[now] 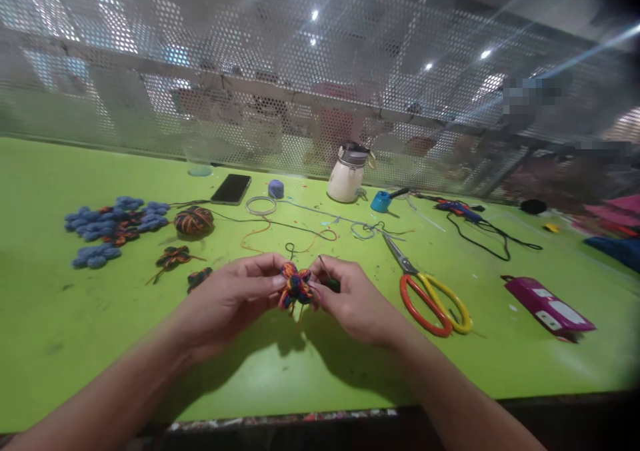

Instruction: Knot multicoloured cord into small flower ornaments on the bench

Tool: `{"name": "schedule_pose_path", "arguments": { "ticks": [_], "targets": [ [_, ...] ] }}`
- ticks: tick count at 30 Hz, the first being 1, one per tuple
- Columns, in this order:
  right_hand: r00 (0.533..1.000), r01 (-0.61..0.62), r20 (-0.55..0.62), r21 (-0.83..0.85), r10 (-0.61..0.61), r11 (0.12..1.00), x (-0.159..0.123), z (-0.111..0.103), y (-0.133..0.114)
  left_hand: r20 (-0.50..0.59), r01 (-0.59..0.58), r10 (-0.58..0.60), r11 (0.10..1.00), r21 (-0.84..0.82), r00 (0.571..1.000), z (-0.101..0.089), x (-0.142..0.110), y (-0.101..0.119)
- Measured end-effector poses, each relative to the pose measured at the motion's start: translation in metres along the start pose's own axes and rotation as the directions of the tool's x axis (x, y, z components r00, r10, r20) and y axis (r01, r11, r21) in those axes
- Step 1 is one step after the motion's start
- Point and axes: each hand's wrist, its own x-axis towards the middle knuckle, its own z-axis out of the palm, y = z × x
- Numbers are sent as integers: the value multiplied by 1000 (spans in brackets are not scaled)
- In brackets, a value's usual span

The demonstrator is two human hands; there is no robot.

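Note:
A small multicoloured yarn flower [297, 283], in orange, red and dark blue, is held up just above the green table [240, 378]. My left hand [233, 298] pinches its left petals between thumb and fingers. From the other side, my right hand [355, 298] grips the right petals. A thin, dark green-ended object [331, 284] also shows among the right fingers; its kind is unclear. Short yarn ends hang below the flower. Left of my hands lie two other multicoloured yarn flowers [173, 257], one partly hidden by my left hand.
Blue yarn flowers [97, 256] and a yarn ball [194, 221] lie left. A phone [231, 189], a purple yarn roll [275, 188], a white bottle [346, 178] and a blue pot [381, 201] stand behind. Scissors [427, 304], a magenta box [547, 304] and a corded tool [463, 211] lie right.

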Motion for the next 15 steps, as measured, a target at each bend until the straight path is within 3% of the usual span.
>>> {"name": "schedule_pose_path", "arguments": {
  "ticks": [7,15],
  "targets": [
    [996,-87,-31,61,89,994,5,0,-1,-86,10,-14,999,-43,996,1,2,1],
    [998,-52,-40,29,53,998,6,4,3,-129,2,-15,995,-96,992,2,5,0]
  ]
}}
